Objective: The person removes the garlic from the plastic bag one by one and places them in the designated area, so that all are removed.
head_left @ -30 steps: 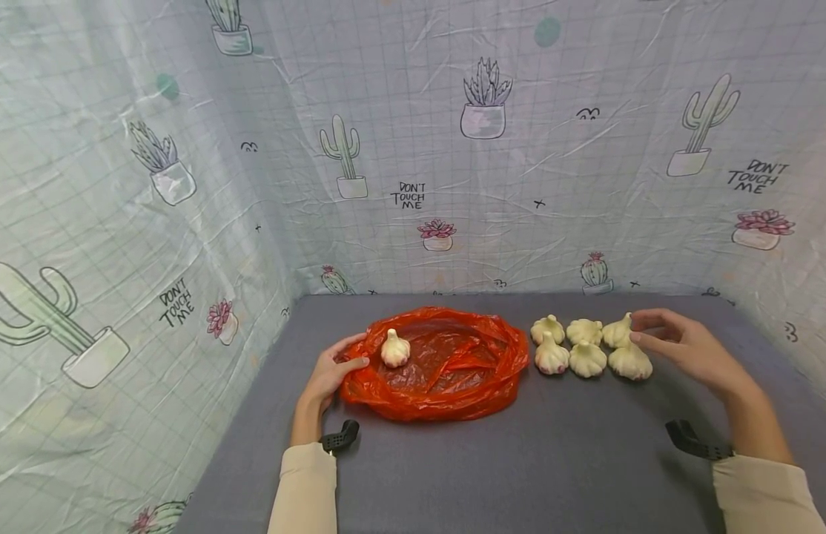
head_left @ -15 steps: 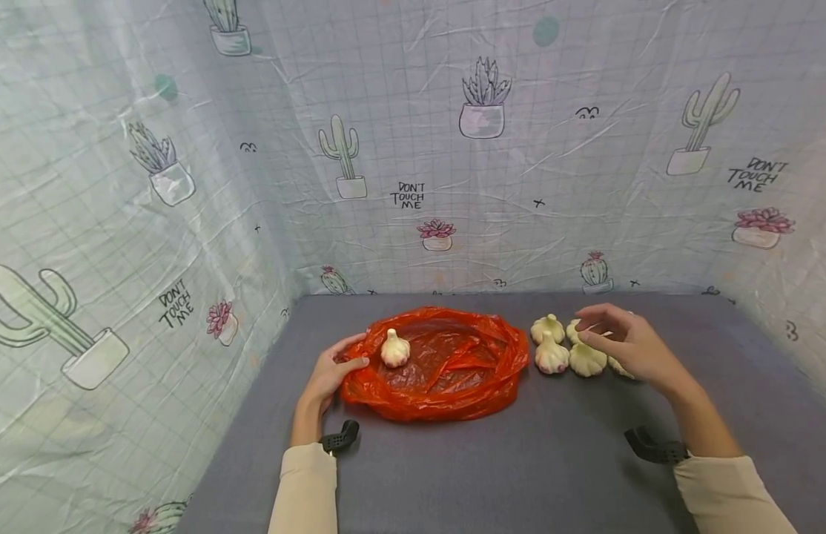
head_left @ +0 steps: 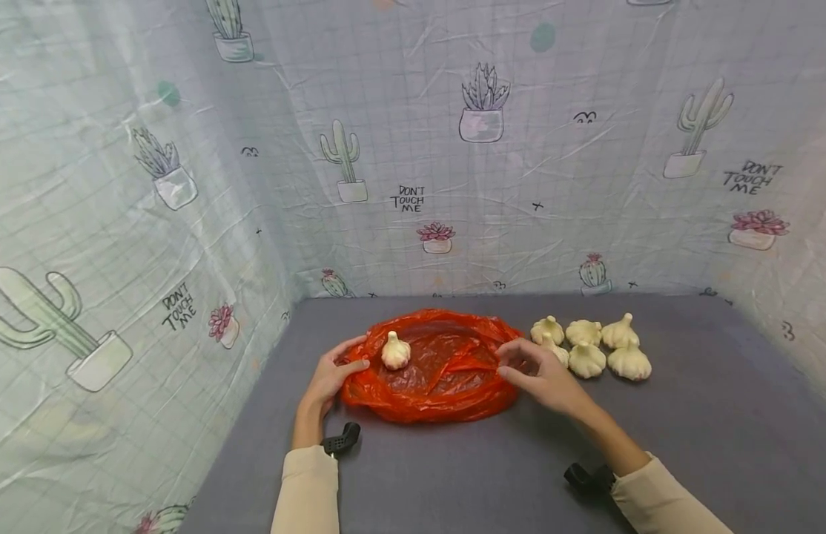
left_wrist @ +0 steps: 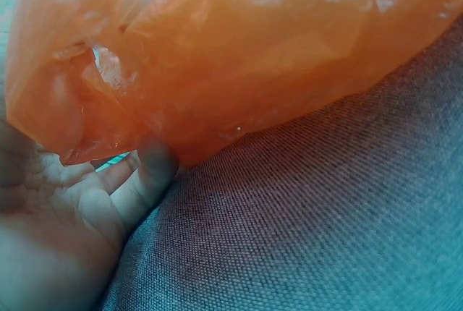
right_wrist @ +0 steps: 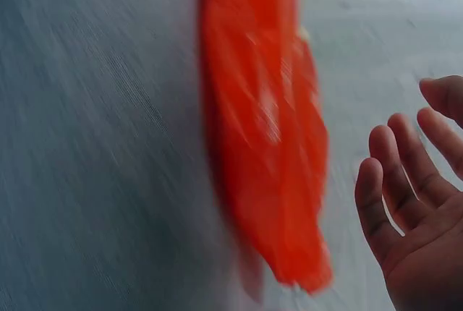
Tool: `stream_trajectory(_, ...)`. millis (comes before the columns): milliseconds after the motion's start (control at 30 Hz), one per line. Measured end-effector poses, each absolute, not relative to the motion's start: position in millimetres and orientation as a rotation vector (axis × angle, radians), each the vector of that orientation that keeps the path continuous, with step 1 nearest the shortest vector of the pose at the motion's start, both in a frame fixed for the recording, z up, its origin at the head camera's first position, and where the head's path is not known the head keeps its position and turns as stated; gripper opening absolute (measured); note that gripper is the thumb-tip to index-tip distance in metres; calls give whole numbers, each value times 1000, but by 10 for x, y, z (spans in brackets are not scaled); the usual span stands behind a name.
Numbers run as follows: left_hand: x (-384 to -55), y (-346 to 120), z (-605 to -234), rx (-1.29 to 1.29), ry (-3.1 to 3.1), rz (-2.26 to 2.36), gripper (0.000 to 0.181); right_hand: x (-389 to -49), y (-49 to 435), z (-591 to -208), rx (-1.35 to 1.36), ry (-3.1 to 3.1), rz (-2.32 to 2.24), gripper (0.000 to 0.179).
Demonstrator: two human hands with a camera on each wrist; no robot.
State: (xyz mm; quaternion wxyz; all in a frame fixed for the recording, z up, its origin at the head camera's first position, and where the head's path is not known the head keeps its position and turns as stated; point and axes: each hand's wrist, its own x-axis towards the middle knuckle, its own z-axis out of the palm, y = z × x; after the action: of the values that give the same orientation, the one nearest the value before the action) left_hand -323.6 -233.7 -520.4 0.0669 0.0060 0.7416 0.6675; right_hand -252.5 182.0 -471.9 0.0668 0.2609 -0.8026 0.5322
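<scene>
A red plastic bag (head_left: 440,409) lies on the grey table with its mouth spread wide, facing up. Inside its left part sits one garlic bulb (head_left: 396,352), stem up. My left hand (head_left: 328,377) pinches the bag's left rim, thumb on top; the left wrist view shows the thin film (left_wrist: 253,58) at the fingers. Over the bag's right rim hovers my right hand (head_left: 546,377), fingers loosely bent with nothing between them. In the right wrist view this hand (right_wrist: 423,213) is apart from the bag's blurred side (right_wrist: 268,123).
Several garlic bulbs (head_left: 587,361) stand in two rows right of the bag, one partly hidden behind my right hand. A cactus-print curtain (head_left: 493,178) closes off the back and left sides. Both wrists carry black cameras (head_left: 342,439).
My right hand has moved left from the far right bulbs, past the rows, to the bag's right rim, carrying nothing. The left hand keeps its hold; the bulbs have stayed put.
</scene>
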Motion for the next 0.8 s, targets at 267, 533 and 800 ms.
stream_trajectory(267, -3247, -2348, -5216, 15, 2227, 2029, 54, -2615, 1350, -4735, 821, -2516, 1557, 24)
stream_trajectory(533, -3227, -2352, -5203, 9, 2245, 2004, 55, -2842, 917, -4718, 705, -2605, 1592, 29)
stream_trajectory(800, -3233, -2333, -5190, 21, 2255, 1999, 55, -3024, 602, -4741, 677, -2685, 1570, 35)
